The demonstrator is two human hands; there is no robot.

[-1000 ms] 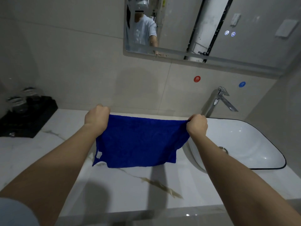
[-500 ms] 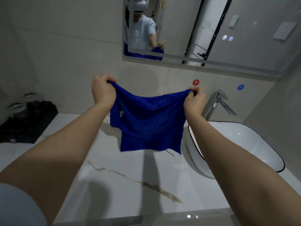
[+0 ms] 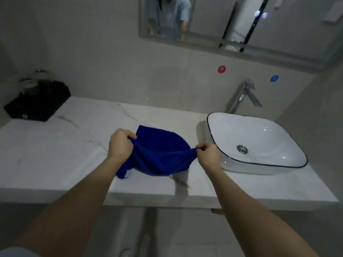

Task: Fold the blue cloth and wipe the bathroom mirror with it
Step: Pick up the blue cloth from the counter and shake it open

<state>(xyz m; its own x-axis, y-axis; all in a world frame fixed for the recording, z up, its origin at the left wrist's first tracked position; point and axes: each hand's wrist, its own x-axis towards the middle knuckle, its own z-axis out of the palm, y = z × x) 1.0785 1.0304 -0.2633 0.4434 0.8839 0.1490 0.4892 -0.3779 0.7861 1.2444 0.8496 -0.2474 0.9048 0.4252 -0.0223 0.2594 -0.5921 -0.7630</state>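
The blue cloth [image 3: 157,151] sags onto the white marble counter [image 3: 55,154], its far part draped on the stone and its near edge held up. My left hand [image 3: 120,143] grips its left corner in a fist. My right hand [image 3: 208,154] pinches its right corner between fingers and thumb. A small white tag shows at the cloth's lower left. The mirror [image 3: 232,21] hangs on the wall above, at the top of the view, and reflects a person in a light shirt.
A white vessel sink [image 3: 259,164] with a black rim stands right of the cloth, a chrome tap [image 3: 241,97] behind it. A black tray [image 3: 37,104] with glassware sits at the counter's back left. Red and blue dots mark the wall.
Both hands have come down from chest height with the cloth, which now rests partly on the counter instead of hanging. The view has tilted down and back.
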